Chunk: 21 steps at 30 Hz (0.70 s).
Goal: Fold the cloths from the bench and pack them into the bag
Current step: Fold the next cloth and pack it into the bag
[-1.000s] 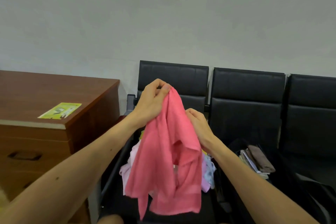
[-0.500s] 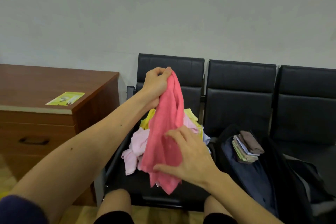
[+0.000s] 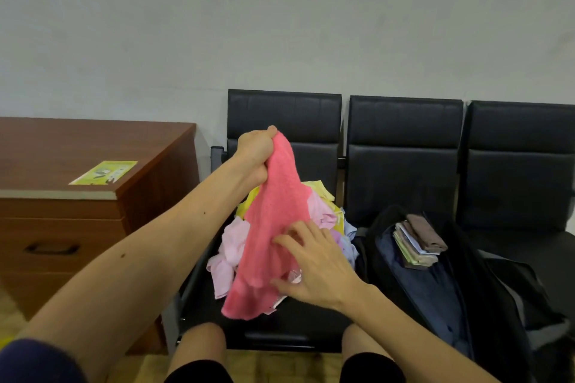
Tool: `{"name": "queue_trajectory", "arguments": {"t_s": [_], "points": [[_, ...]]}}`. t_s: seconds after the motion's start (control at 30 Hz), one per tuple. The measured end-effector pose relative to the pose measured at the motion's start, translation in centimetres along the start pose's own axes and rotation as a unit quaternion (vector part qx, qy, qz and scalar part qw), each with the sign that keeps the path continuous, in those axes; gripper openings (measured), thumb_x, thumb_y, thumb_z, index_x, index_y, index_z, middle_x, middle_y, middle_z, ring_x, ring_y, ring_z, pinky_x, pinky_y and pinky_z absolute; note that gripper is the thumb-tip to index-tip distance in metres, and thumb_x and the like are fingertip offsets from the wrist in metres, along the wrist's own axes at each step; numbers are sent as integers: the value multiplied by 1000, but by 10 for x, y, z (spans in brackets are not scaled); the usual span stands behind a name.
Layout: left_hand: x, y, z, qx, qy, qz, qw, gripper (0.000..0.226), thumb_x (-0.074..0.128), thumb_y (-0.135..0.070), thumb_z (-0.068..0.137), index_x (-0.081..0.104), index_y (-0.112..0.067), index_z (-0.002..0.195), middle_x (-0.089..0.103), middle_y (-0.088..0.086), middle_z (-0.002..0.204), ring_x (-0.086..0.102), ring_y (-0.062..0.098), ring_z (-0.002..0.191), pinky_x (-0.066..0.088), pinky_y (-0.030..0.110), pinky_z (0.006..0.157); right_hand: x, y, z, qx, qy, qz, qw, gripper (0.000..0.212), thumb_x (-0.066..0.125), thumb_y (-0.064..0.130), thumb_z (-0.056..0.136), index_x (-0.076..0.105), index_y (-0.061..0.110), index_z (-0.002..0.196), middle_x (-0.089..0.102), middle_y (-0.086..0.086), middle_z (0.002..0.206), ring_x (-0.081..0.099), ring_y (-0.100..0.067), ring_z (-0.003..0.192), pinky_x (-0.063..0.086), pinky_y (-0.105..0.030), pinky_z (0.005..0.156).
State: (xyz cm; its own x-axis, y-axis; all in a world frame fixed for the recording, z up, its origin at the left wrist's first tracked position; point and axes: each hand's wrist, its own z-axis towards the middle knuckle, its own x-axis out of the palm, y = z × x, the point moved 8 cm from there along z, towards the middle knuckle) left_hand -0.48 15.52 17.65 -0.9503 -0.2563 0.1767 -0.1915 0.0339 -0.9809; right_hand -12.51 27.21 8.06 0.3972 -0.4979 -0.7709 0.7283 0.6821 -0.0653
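Pink cloth [image 3: 273, 227] is held hanging above the unfolded pile [image 3: 230, 246] on the surface [image 3: 280, 333], its top clamped in the left hand [image 3: 255, 152]. Right hand [image 3: 317, 267], fingers spread, has been moved from the top down to the lower part. Straightening is judged under way, folding not begun.

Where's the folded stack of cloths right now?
Head view, right of centre: the folded stack sits inside the open bag on the bench, right of the loose pile.
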Motion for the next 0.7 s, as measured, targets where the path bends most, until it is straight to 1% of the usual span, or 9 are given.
{"name": "queue_trajectory", "arguments": {"t_s": [0.07, 0.17, 0.33, 0.4, 0.47, 0.57, 0.63, 0.67, 0.7], "points": [[-4, 6, 7, -21, -3, -19, 1000, 30, 59, -29, 99, 59, -6, 118, 66, 9, 103, 64, 21, 89, 54, 33, 70, 13, 1, -3, 17, 25, -14, 999, 77, 67, 70, 63, 47, 24, 121, 53, 1, 113, 55, -20, 93, 44, -32, 75], [-6, 13, 14, -46, -5, -46, 998, 34, 59, -27, 99, 60, -5, 125, 68, 10, 107, 66, 23, 94, 58, 38, 85, 24, -8, -3, 85, 4, 9, 996, 80, 71, 66, 59, 44, 20, 119, 53, -3, 113, 56, -24, 93, 52, -39, 73], [-9, 20, 19, -57, -33, -94, 993, 32, 57, -22, 98, 58, -6, 126, 66, 9, 96, 64, 19, 77, 56, 34, 69, 40, -3, 6, 91, 56, 32, 994, 89, 64, 65, 57, 41, 17, 127, 54, -5, 120, 55, -25, 100, 48, -40, 80], [-11, 22, 23, -55, -44, -107, 992, 31, 55, -19, 99, 57, -5, 127, 66, 9, 94, 63, 19, 75, 54, 33, 65, 42, -2, 8, 84, 55, 73, 992, 64, 62, 44, 66, 46, 17, 122, 57, -2, 115, 56, -23, 97, 45, -36, 76], [-11, 22, 21, -53, -42, -111, 992, 31, 56, -17, 99, 57, -4, 127, 65, 10, 96, 62, 18, 72, 53, 31, 61, 36, -6, 7, 92, 18, 159, 983, 40, 45, 25, 70, 53, 18, 109, 59, 1, 103, 53, -17, 91, 42, -30, 74], [-10, 29, 18, -71, -11, -98, 993, 28, 57, -16, 99, 58, -2, 124, 66, 14, 107, 64, 19, 75, 54, 31, 60, 16, -31, 11, 204, -42, 315, 926, 30, 40, 17, 83, 62, 12, 103, 65, -1, 96, 54, -13, 88, 45, -34, 79], [-11, 27, 12, -27, 27, 26, 999, 24, 59, -20, 99, 62, -5, 118, 66, 12, 105, 63, 19, 78, 52, 30, 62, -12, -55, 24, 294, -104, 391, 866, 23, 42, 10, 89, 63, 12, 98, 67, -5, 90, 58, -17, 84, 48, -37, 78], [-10, 23, 8, 37, 50, 181, 981, 18, 59, -25, 99, 65, -12, 110, 68, 8, 102, 64, 20, 79, 51, 29, 63, -33, -64, 34, 307, -145, 414, 845, 20, 45, 8, 91, 64, 13, 95, 68, -4, 87, 61, -16, 82, 49, -37, 77], [-8, 16, 4, 126, 50, 358, 924, 14, 59, -30, 97, 67, -19, 102, 69, 4, 99, 65, 22, 81, 50, 31, 67, -56, -71, 46, 303, -177, 417, 838, 19, 49, 6, 92, 65, 15, 90, 68, -1, 83, 62, -13, 80, 50, -35, 75]]}}
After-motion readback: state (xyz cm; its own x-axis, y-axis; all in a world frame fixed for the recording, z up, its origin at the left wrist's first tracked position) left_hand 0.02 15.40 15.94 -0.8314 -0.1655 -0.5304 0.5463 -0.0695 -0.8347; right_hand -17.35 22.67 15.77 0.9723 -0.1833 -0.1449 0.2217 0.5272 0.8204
